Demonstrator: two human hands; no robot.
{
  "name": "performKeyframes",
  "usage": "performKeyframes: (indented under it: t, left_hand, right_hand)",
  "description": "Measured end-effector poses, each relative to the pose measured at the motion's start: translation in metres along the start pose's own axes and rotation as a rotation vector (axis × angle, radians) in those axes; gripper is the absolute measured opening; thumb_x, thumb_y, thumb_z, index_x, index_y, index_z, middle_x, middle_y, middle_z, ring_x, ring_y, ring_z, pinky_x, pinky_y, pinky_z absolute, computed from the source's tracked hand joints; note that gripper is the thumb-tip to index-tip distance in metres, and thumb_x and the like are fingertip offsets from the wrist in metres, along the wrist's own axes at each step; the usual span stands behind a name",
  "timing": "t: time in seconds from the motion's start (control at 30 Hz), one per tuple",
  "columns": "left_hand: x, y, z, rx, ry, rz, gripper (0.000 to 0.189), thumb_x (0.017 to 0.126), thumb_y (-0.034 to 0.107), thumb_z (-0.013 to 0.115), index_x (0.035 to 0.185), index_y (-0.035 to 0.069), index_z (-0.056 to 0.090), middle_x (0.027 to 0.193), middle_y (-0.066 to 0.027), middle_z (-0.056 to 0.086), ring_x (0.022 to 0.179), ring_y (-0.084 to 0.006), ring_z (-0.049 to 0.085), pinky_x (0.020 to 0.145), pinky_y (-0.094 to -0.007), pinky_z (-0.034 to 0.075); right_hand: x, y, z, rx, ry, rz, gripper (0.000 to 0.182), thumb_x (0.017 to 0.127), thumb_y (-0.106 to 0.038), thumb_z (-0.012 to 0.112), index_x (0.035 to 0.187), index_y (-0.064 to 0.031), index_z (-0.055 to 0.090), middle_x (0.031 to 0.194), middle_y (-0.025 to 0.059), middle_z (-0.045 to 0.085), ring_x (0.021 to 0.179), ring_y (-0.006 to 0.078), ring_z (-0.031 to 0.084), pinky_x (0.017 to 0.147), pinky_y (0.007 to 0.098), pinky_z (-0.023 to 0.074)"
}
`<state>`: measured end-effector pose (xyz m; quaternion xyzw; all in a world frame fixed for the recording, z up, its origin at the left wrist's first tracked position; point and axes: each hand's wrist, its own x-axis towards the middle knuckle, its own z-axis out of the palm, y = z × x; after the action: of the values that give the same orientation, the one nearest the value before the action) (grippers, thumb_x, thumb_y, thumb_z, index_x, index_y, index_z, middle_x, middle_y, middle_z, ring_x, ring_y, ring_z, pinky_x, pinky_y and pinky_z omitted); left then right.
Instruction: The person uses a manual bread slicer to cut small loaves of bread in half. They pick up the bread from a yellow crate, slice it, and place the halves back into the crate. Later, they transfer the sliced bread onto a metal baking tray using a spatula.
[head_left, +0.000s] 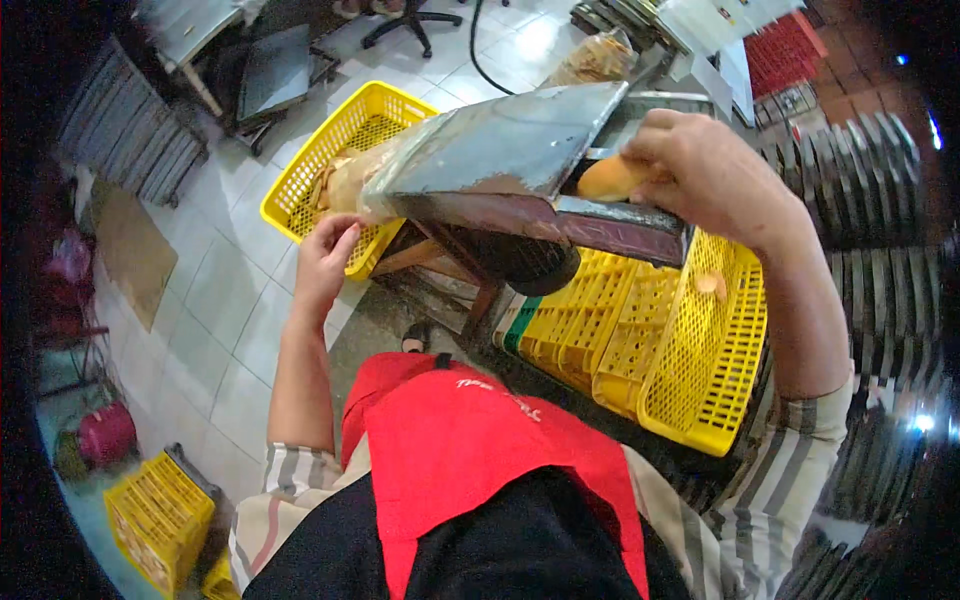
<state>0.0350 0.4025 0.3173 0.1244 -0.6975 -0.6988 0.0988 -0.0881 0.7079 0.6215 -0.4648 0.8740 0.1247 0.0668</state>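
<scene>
My right hand (675, 161) grips a bread roll (609, 178) at the open feed end of a metal-covered machine (495, 146), which looks like a bread slicer. At the machine's other end, a clear plastic bag (386, 169) is fitted around the outlet, with sliced bread (334, 184) inside it. My left hand (334, 244) is at the lower edge of this bag, thumb and fingers close together; whether they pinch the plastic is hard to see. The bagged bread lies over a yellow plastic crate (281, 191).
Stacked yellow crates (705, 375) stand below the machine on the right, the top one holding a bread piece (711, 285). Metal trays (885, 180) are stacked at the far right, more trays (135, 120) at the left. A filled plastic bag (596, 60) lies behind the machine, near a black hose (476, 45).
</scene>
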Motion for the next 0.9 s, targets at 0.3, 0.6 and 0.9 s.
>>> performKeyframes:
  t: [0.3, 0.6, 0.9]
  left_hand:
    - [0.058, -0.177, -0.04, -0.274, 0.164, -0.577, 0.045, 0.095, 0.045, 0.047, 0.119, 0.007, 0.051, 0.115, -0.01, 0.058, 0.092, -0.0171, 0.058, 0.07, -0.0263, 0.045]
    - [0.186, -0.3, 0.021, -1.255, 0.047, -0.908, 0.095, 0.083, 0.079, 0.012, 0.144, 0.009, 0.029, 0.145, -0.0193, 0.034, 0.132, -0.0347, 0.035, 0.107, -0.049, 0.031]
    - [0.309, -0.33, 0.006, -1.274, 0.126, -0.79, 0.074, 0.089, 0.064, 0.03, 0.137, 0.008, 0.038, 0.134, -0.0165, 0.044, 0.116, -0.0321, 0.048, 0.096, -0.0462, 0.043]
  right_hand:
    - [-0.027, -0.025, 0.022, 0.377, 0.391, 0.398, 0.021, 0.088, -0.011, 0.059, 0.103, 0.002, 0.063, 0.097, 0.0163, 0.062, 0.092, 0.0277, 0.062, 0.085, 0.0356, 0.0463]
    - [-0.008, -0.073, 0.055, 0.233, 0.637, 1.109, 0.042, 0.095, -0.023, 0.036, 0.124, 0.0017, 0.055, 0.129, 0.0174, 0.051, 0.118, 0.0306, 0.049, 0.101, 0.0398, 0.0381]
    - [0.021, -0.076, 0.066, -0.27, 0.444, 1.386, 0.05, 0.091, -0.034, 0.038, 0.108, 0.0031, 0.066, 0.102, 0.0201, 0.067, 0.091, 0.0333, 0.065, 0.074, 0.0406, 0.052]
